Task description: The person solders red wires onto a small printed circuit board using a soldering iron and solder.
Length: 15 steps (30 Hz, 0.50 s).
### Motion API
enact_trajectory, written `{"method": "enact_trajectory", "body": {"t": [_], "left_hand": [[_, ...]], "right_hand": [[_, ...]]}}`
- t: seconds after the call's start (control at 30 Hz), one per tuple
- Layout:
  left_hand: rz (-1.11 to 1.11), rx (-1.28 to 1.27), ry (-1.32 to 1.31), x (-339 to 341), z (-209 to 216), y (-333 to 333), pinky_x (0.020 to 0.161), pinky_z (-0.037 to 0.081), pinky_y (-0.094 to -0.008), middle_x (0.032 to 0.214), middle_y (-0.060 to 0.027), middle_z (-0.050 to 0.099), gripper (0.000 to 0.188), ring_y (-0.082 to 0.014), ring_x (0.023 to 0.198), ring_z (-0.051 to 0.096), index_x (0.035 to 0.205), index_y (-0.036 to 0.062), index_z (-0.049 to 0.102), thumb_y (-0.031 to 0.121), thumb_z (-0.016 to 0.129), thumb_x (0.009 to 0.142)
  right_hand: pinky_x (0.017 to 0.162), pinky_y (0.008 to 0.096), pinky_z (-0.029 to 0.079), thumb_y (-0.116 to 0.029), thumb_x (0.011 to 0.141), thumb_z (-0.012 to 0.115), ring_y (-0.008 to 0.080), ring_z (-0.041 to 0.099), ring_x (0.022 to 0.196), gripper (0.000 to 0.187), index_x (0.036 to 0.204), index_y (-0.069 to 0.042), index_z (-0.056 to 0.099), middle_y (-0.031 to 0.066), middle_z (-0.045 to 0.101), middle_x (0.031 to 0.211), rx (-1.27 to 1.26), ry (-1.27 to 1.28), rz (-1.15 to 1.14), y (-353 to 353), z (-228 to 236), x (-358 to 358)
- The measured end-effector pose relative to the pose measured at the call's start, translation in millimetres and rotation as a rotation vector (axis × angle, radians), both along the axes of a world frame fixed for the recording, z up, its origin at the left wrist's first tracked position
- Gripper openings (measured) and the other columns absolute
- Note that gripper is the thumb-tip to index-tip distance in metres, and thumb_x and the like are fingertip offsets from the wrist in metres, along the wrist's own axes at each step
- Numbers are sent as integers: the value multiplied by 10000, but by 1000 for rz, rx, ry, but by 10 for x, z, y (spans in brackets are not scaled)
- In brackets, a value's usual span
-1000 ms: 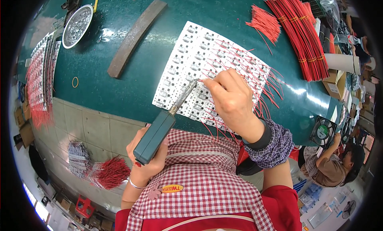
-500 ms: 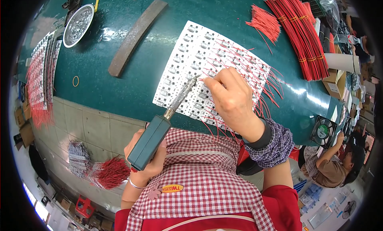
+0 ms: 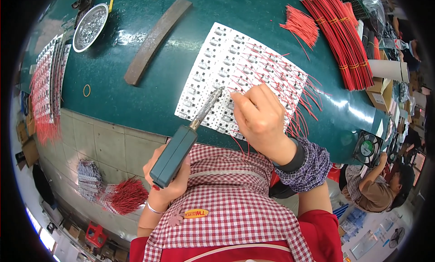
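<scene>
My left hand (image 3: 168, 171) is closed round the dark green handle of a soldering iron (image 3: 174, 155). Its silvery tip points up and right, over a white sheet of circuit boards (image 3: 195, 87) on the table. Close to the tip, my right hand (image 3: 263, 119) is pinched over the sheet, with a thin red wire at its fingertips, mostly hidden by the fingers. Small dark and silver components cover the sheet in rows. Many red wires (image 3: 303, 99) stick out across its right part, and a few hang past its near edge.
A grey-brown bar (image 3: 156, 42) and a metal bowl (image 3: 89, 28) lie on the green table at left. Bundled red wires (image 3: 337, 40) are at the far right. Wired board sheets (image 3: 45, 85) stand at the left edge. A small fan (image 3: 367, 148) sits near a person (image 3: 378, 185) at right.
My right hand has moved slightly down, toward me. The soldering iron has shifted a little to the right, and the board sheet has slid very slightly up and right.
</scene>
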<state>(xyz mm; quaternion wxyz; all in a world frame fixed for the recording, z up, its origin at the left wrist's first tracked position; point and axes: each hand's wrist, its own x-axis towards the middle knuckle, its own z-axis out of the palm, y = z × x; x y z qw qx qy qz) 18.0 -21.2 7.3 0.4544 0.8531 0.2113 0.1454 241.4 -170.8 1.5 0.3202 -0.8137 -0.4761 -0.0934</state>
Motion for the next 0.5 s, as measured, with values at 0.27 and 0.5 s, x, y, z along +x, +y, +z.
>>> {"method": "enact_trajectory", "body": {"t": [0.27, 0.5], "left_hand": [[6, -21, 5, 46, 46, -4, 688, 585, -330, 1013, -189, 728, 248, -284, 786, 740, 991, -63, 722, -47, 764, 747], [5, -12, 4, 116, 99, -4, 661, 576, -324, 961, -169, 716, 204, -270, 744, 726, 938, -57, 711, -55, 749, 737]], "right_hand": [[579, 374, 441, 66, 702, 756, 244, 545, 692, 266, 950, -24, 718, 66, 507, 746, -10, 12, 14, -1, 5, -9], [582, 369, 444, 61, 706, 757, 243, 545, 702, 259, 950, -17, 716, 64, 504, 750, -10, 17, 26, -6, -4, -4]]}}
